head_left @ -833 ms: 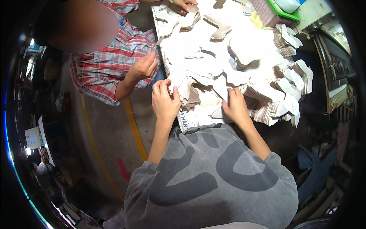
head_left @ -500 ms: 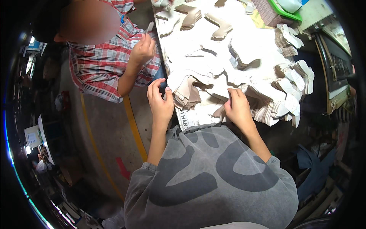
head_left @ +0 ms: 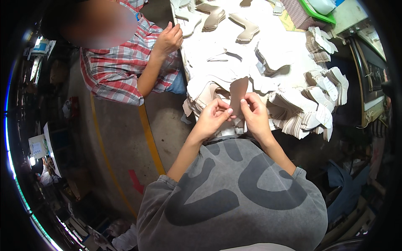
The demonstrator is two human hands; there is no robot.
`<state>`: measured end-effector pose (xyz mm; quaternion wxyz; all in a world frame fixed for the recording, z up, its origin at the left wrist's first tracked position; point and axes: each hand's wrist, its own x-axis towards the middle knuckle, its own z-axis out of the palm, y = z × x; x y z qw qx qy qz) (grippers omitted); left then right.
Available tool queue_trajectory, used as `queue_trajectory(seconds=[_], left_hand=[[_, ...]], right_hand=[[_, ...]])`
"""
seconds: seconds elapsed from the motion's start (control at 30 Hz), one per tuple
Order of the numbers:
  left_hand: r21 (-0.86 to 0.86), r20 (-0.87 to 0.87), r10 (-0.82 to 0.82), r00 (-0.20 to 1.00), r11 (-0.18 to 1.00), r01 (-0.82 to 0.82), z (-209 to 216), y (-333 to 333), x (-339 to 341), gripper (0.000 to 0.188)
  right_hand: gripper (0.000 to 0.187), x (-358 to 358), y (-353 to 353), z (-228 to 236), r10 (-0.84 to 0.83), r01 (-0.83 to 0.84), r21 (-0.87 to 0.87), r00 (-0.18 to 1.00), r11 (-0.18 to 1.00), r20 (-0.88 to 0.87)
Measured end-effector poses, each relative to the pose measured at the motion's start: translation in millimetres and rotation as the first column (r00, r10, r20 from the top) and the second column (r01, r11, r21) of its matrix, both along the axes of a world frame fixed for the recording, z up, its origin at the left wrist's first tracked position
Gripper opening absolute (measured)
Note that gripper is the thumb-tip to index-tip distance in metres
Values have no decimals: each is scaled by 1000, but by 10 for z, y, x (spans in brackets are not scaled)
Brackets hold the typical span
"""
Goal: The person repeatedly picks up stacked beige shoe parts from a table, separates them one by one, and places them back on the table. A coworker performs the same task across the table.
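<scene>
In front of me, at the near edge of the table, I hold up a brown curved cut piece (head_left: 238, 91), thin and flat like leather. My right hand (head_left: 256, 115) pinches its right edge between thumb and fingers. Closed at its lower left edge is my left hand (head_left: 213, 119), thumb against fingertips. Just beyond my left hand lies a heap of pale and tan cut pieces (head_left: 201, 90). To the right of my right hand are thick stacks of white-edged curved pieces (head_left: 289, 102).
More boot-shaped pieces (head_left: 245, 28) lie across the bright white table (head_left: 289, 46). A co-worker in a plaid shirt (head_left: 111, 69) stands at the left side, one hand (head_left: 169, 38) by the table edge. A woven box with a green rim (head_left: 307, 13) sits far right.
My left hand has moved right from the heap, and both hands now meet at the brown piece, which is raised. The co-worker's hand has shifted right, toward the table.
</scene>
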<state>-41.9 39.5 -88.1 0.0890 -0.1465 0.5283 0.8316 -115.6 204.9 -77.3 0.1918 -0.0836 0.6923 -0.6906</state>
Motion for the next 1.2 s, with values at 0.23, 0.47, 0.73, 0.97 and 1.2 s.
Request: queue_trajectory(seconds=[0.23, 0.47, 0.73, 0.97, 1.2], left_hand=[[-695, -255, 206, 945, 641, -327, 112, -543, -243, 14], [-912, -409, 70, 910, 3, -411, 59, -913, -711, 18], [-834, -323, 148, 935, 423, -355, 166, -690, -525, 19], [-154, -169, -64, 983, 987, 38, 246, -131, -18, 43], [-401, -364, 148, 919, 866, -299, 563, 39, 42, 20]], right_hand=[[37, -80, 324, -341, 307, 106, 656, 821, 747, -481], [44, -158, 410, -533, 392, 83, 755, 814, 651, -428], [43, -178, 441, -324, 454, 40, 688, 723, 724, -520], [46, -218, 368, 200, 460, -320, 357, 770, 878, -442], [30, -144, 81, 685, 360, -319, 174, 745, 932, -561]])
